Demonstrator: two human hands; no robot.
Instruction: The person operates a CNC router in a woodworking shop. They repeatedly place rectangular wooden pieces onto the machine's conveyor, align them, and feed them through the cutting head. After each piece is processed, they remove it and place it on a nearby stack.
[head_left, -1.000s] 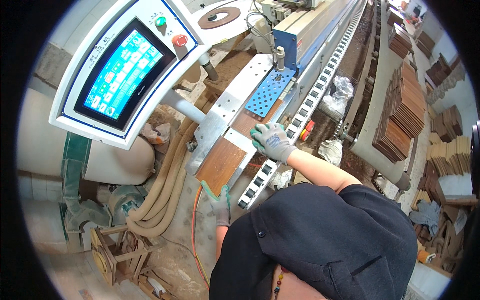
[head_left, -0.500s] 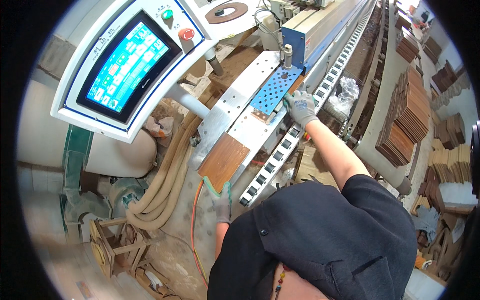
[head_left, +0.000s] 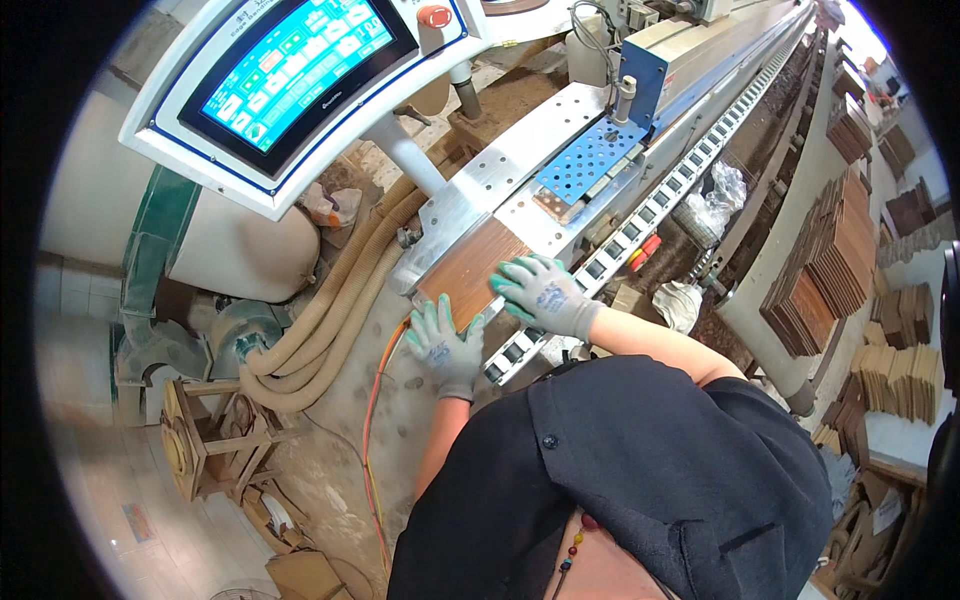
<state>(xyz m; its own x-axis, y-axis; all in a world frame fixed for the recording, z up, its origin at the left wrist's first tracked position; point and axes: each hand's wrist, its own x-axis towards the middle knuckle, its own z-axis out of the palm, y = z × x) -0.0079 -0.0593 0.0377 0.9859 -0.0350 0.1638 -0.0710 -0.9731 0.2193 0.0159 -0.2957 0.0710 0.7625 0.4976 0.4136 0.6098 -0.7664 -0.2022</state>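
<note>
Flat, rectangular, brown wood-grained board [head_left: 472,268]

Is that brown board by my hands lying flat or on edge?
The board lies flat: its broad face shows upward, your left hand at its near end, your right hand at its right edge.

board [head_left: 474,262] on machine bed [head_left: 532,132], control panel [head_left: 300,85] left, stacked boards [head_left: 825,265] right

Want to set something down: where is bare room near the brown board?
Bare: the holed metal plate left of the blue perforated plate; floor between the beige hoses and orange cable. Crowded: brown board, left hand at its near end, right hand at its right edge.
</note>
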